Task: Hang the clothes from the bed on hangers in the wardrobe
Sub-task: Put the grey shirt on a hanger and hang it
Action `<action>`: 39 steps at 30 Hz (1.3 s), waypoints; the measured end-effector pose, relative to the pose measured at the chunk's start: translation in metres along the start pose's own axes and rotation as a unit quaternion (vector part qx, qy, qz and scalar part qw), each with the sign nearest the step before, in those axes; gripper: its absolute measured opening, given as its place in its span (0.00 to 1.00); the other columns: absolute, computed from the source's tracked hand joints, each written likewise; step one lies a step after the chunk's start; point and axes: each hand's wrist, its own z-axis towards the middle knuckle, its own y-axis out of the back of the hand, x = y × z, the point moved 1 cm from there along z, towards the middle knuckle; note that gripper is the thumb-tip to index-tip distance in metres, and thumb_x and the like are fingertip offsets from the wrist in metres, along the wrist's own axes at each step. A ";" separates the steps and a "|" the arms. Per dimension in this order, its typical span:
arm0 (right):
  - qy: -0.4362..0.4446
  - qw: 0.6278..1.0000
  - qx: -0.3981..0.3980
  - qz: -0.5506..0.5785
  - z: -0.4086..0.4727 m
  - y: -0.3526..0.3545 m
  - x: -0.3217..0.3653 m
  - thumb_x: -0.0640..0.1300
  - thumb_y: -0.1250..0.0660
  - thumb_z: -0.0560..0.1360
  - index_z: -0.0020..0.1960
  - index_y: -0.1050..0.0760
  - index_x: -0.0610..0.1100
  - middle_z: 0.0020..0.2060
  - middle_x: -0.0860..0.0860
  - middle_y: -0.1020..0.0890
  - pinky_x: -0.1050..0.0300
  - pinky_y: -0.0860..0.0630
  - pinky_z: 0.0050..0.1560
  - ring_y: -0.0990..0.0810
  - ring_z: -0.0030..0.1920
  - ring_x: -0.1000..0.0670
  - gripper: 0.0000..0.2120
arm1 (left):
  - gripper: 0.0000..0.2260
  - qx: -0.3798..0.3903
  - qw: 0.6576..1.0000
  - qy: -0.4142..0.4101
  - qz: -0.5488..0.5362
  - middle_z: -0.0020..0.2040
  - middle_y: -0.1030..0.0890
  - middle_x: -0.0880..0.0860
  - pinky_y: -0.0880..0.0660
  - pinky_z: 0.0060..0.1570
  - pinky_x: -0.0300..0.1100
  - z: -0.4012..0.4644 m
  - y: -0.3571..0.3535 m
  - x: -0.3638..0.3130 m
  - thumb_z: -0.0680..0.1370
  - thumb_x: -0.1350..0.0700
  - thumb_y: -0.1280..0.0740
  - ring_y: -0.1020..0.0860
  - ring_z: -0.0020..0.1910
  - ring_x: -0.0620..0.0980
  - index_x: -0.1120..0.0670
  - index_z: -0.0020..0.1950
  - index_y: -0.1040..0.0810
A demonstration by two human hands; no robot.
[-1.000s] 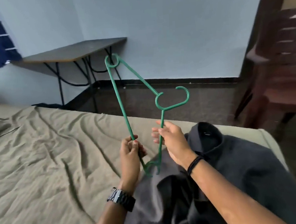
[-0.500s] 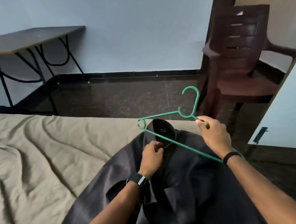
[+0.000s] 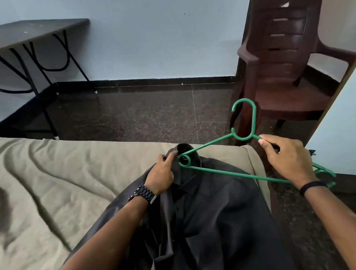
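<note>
A dark grey shirt lies on the bed near its far right corner, collar away from me. My left hand grips the shirt at the left side of the collar. My right hand holds a green plastic hanger by its right arm, just below the hook. The hanger lies nearly flat above the shirt, hook up and away. Its left end loop sits right at the collar opening.
The bed has a wrinkled olive sheet. Beyond it lies dark polished floor. A dark table with black legs stands at the back left. A brown plastic chair stands at the right beside a pale blue panel.
The hanger swung from upright in both hands to flat over the shirt. My left hand let go of it and took the collar. The hanger's left end moved down to the collar opening.
</note>
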 end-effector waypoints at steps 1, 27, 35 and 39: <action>0.002 1.000 -0.009 -0.002 0.002 0.000 -0.001 0.49 0.34 0.77 0.57 0.18 0.50 0.52 0.49 0.15 0.45 0.20 0.49 0.18 0.52 0.41 0.11 | 0.31 -0.004 1.000 -0.005 0.001 0.63 0.33 0.62 0.28 0.58 0.54 0.004 0.001 -0.001 0.74 0.68 0.44 0.24 0.53 0.65 0.51 0.76 0.39; 0.076 0.983 0.118 0.115 0.009 -0.059 0.062 0.51 0.33 0.77 0.57 0.18 0.54 0.54 0.57 0.17 0.73 0.29 0.51 0.19 0.54 0.55 0.11 | 0.11 0.021 0.981 -0.188 -0.039 0.48 0.21 0.50 0.28 0.48 0.42 0.009 0.078 -0.018 0.76 0.57 0.30 0.23 0.47 0.48 0.54 0.56 0.27; 0.075 0.966 0.177 0.173 0.006 -0.083 0.112 0.53 0.34 0.77 0.52 0.20 0.53 0.44 0.55 0.16 0.52 0.23 0.48 0.19 0.47 0.51 0.08 | 0.06 0.043 0.988 -0.143 -0.026 0.48 0.22 0.49 0.31 0.47 0.41 0.007 0.106 -0.011 0.80 0.56 0.36 0.24 0.49 0.50 0.53 0.56 0.30; 0.112 0.960 0.181 0.181 0.004 -0.087 0.117 0.47 0.33 0.77 0.57 0.22 0.48 0.47 0.53 0.21 0.57 0.28 0.53 0.24 0.49 0.53 0.10 | 0.07 0.033 0.991 -0.131 0.022 0.49 0.24 0.48 0.35 0.46 0.41 0.004 0.101 -0.002 0.80 0.63 0.39 0.26 0.50 0.52 0.52 0.52 0.34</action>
